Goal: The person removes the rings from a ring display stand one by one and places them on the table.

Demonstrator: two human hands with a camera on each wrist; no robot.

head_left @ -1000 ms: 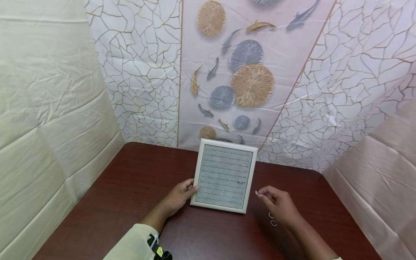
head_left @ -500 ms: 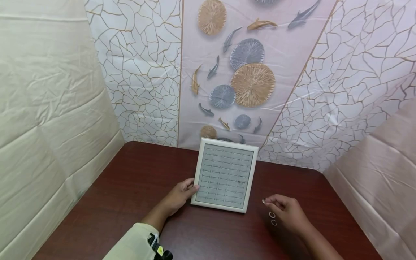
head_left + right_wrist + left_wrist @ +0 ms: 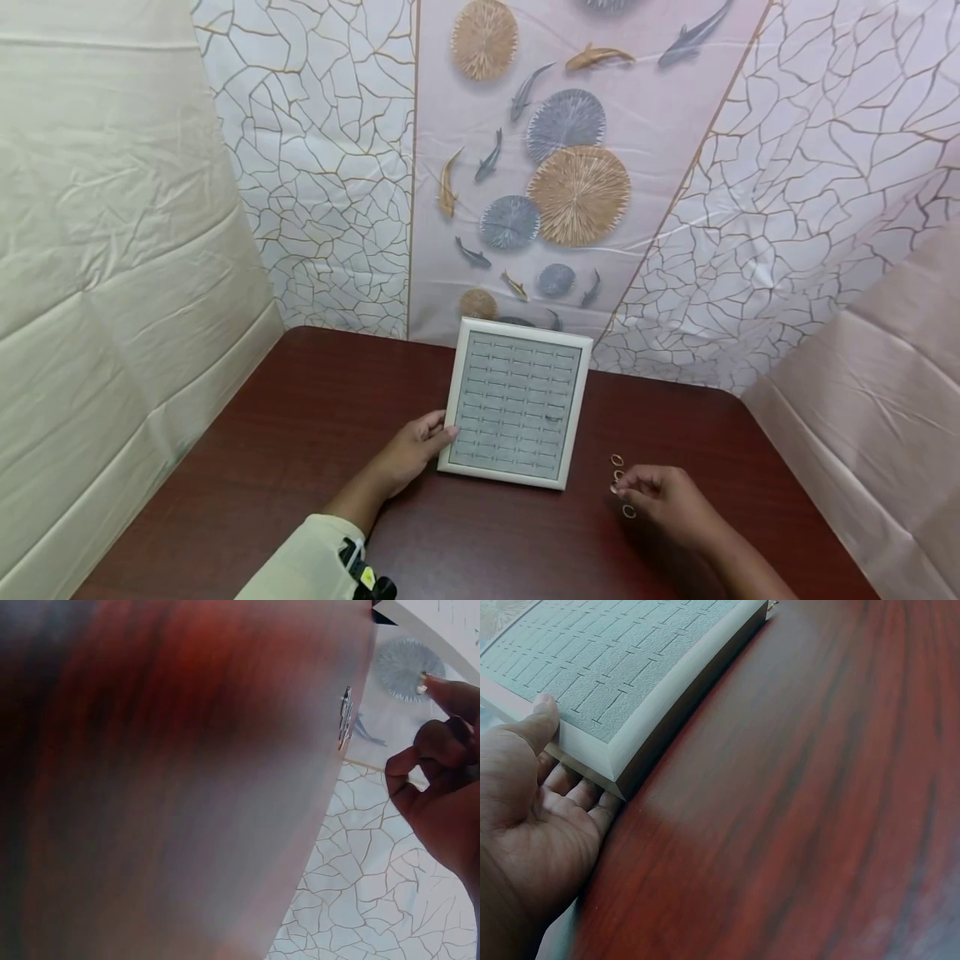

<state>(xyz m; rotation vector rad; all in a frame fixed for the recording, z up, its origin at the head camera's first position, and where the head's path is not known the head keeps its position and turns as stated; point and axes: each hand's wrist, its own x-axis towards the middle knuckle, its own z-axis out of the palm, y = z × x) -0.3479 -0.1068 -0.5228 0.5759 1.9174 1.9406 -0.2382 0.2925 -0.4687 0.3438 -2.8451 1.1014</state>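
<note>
The person's left grip [image 3: 412, 450] holds the ring tray [image 3: 517, 402] by its pale frame, on the lower part of the left side, thumb over the front and fingers under the edge. The tray leans back in front of the right grip [image 3: 663, 500] and to its left, well apart from it. That right grip is narrow, thumb and finger pinching a small ring [image 3: 613, 489] at their tips. Loose rings [image 3: 617, 460] lie on the worktop [image 3: 480, 542] just beside those fingertips, and one dark ring [image 3: 553, 418] sits in the tray's rightmost column.
</note>
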